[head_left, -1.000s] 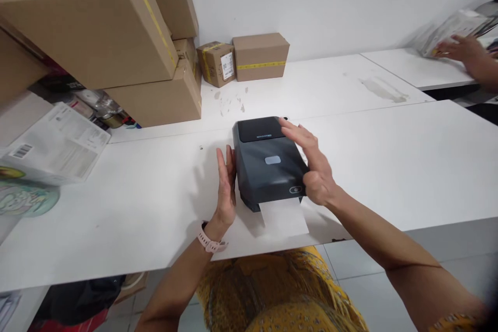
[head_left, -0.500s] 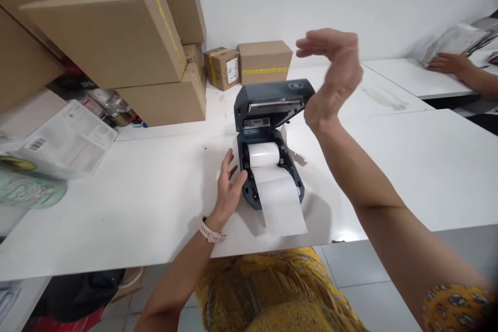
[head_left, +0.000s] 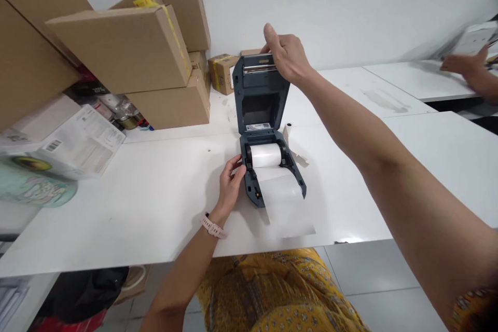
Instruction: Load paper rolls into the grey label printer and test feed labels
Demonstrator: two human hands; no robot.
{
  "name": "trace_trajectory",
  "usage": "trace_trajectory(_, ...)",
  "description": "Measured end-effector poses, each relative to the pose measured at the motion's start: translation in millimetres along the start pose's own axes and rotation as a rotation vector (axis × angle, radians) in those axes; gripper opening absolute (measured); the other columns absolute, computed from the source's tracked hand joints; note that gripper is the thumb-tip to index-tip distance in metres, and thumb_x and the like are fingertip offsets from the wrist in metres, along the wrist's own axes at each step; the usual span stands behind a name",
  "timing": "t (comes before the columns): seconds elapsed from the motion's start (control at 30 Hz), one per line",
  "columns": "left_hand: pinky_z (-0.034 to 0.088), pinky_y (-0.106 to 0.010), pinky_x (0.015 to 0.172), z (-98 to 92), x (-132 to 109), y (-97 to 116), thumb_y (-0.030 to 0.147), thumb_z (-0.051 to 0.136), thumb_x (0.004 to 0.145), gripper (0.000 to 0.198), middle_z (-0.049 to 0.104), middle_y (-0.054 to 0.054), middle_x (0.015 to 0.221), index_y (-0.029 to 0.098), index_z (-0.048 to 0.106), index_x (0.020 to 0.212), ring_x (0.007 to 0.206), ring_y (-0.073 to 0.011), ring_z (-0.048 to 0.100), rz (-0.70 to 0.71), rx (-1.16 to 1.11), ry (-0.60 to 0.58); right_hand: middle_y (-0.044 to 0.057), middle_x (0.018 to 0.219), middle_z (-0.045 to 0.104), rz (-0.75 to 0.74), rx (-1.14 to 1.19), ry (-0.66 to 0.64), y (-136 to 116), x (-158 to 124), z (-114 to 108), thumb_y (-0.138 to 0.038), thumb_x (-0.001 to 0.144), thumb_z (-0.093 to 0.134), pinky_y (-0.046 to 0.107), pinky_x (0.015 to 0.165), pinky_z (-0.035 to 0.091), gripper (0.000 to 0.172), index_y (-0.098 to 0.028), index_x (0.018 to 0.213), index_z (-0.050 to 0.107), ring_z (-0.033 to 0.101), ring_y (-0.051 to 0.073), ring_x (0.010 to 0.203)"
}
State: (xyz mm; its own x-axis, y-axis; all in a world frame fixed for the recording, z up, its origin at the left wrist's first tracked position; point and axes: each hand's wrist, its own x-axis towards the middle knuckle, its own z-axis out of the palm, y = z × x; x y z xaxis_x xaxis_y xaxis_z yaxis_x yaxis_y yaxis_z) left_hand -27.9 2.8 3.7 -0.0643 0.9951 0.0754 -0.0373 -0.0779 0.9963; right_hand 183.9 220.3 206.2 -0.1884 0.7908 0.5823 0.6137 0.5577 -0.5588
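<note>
A dark grey label printer (head_left: 252,193) sits on the white table with its lid (head_left: 259,94) raised nearly upright. Inside it lies a white label roll (head_left: 266,155). From the roll, a strip of label paper (head_left: 287,206) runs out over the printer's front towards the table edge. My right hand (head_left: 288,56) grips the lid by its top right corner, thumb up; its other fingers are partly hidden behind the lid. At the printer's left side, my left hand (head_left: 230,180) holds the base, thumb on the rim and fingers curled against the wall.
Cardboard boxes (head_left: 124,46) are stacked at the back left, with a smaller taped box (head_left: 222,73) beside them. A white carton (head_left: 83,140) and a mint-green bottle (head_left: 42,189) stand left. A small paper roll (head_left: 288,129) lies behind the printer. Far right, another person's hand (head_left: 461,65) holds a package.
The lid has swung further up and back. My right hand has gone from a raised, loose pose beside the lid to gripping its top. My left hand has closed in on the printer's side.
</note>
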Motion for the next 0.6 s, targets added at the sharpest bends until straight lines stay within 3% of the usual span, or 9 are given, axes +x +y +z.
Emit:
trace_trajectory(0.1,0.053,-0.041,0.107,0.6,0.5,-1.7,0.052,0.072,0.092,0.053,0.068,-0.014,0.145,0.022,0.067,0.135,0.133,-0.0289,0.064,-0.004,-0.015,0.004,0.008,0.102,0.078,-0.005,-0.005,0.084,-1.6,-5.4,-3.3,-0.085,0.100,0.026,0.052,0.103,0.053,0.079,-0.022,0.090,0.074,0.072,0.030,0.108)
trace_trajectory(0.17,0.054,-0.040,0.106,0.7,1.2,-1.9,0.053,0.072,0.091,0.054,0.068,-0.014,0.144,0.022,0.067,0.135,0.132,-0.0290,0.064,0.003,-0.015,0.005,0.008,0.101,0.078,-0.050,0.038,0.062,-7.3,-11.1,-7.6,-0.084,0.100,0.026,0.050,0.099,0.055,0.077,-0.023,0.093,0.074,0.073,0.030,0.107)
trace_trajectory(0.23,0.054,-0.041,0.106,0.0,1.7,-0.8,0.054,0.072,0.091,0.054,0.069,-0.014,0.143,0.021,0.068,0.134,0.131,-0.0289,0.064,0.000,-0.009,0.007,0.009,0.114,0.078,-0.097,0.064,0.098,-14.9,-20.9,-11.4,-0.083,0.100,0.031,0.050,0.100,0.055,0.072,-0.026,0.107,0.074,0.072,0.031,0.109)
trace_trajectory(0.33,0.054,-0.040,0.103,-2.9,1.5,3.0,0.056,0.072,0.091,0.054,0.071,-0.014,0.138,0.021,0.069,0.131,0.127,-0.0279,0.065,-0.018,0.015,0.024,0.008,0.136,0.070,-0.205,0.053,0.253,-24.7,-52.8,-12.3,-0.074,0.103,0.037,0.049,0.107,0.053,0.058,-0.031,0.127,0.067,0.068,0.030,0.118)
trace_trajectory(0.4,0.056,-0.036,0.095,-4.9,1.8,6.7,0.057,0.072,0.090,0.054,0.071,-0.013,0.131,0.020,0.070,0.129,0.118,-0.0256,0.066,-0.023,0.041,0.044,0.009,0.127,0.072,-0.264,0.019,0.267,-26.0,-86.2,-8.5,-0.064,0.107,0.034,0.049,0.105,0.053,0.051,-0.030,0.123,0.069,0.068,0.029,0.116)
trace_trajectory(0.47,0.055,-0.031,0.080,-5.7,4.4,11.8,0.058,0.072,0.089,0.058,0.071,-0.010,0.118,0.019,0.068,0.131,0.100,-0.0208,0.066,-0.033,0.075,0.058,0.010,0.109,0.076,-0.291,-0.049,0.091,-21.7,-122.6,-1.8,-0.057,0.108,0.037,0.048,0.095,0.056,0.047,-0.026,0.114,0.072,0.071,0.030,0.105)
trace_trajectory(0.53,0.050,-0.028,0.070,-5.0,10.4,18.9,0.057,0.073,0.087,0.065,0.067,-0.005,0.100,0.017,0.063,0.137,0.081,-0.0161,0.061,-0.062,0.131,0.036,0.012,0.116,0.078,-0.265,-0.146,-0.229,-13.6,-152.7,6.5,-0.054,0.104,0.047,0.049,0.094,0.056,0.043,-0.023,0.121,0.072,0.072,0.032,0.107)
trace_trajectory(0.6,0.045,-0.028,0.067,-3.5,19.5,28.2,0.052,0.076,0.084,0.071,0.062,0.001,0.085,0.016,0.058,0.143,0.072,-0.0147,0.057,-0.093,0.235,-0.035,0.016,0.129,0.076,-0.231,-0.243,-0.550,-4.8,-170.3,15.7,-0.053,0.097,0.059,0.052,0.099,0.054,0.051,-0.020,0.135,0.067,0.072,0.037,0.114)
